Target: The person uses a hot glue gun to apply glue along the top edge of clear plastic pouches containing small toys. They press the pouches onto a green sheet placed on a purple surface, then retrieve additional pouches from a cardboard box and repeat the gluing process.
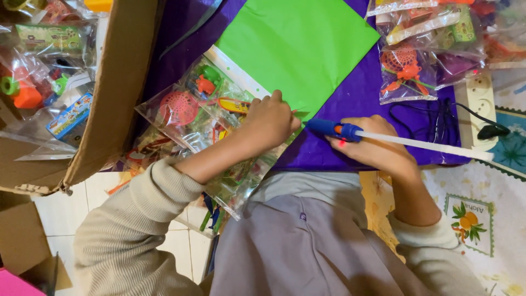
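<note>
right hand (378, 147) gripping blue glue gun (334, 130) at purple sheet's (361, 93) near edge | left hand (271, 119) pinching green sheet's (298, 46) near corner over clear toy packet (192, 112) | risk: hot nozzle close to left fingers; burn or smeared glue likely | cardboard box (109, 93) far left

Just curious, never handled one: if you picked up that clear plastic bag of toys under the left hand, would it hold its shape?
Probably not. The clear bag of toys looks thin and crinkled, so it would likely sag. The small plastic toys inside seem loose and may shift. Its glossy film could be slippery under the left hand.
</note>
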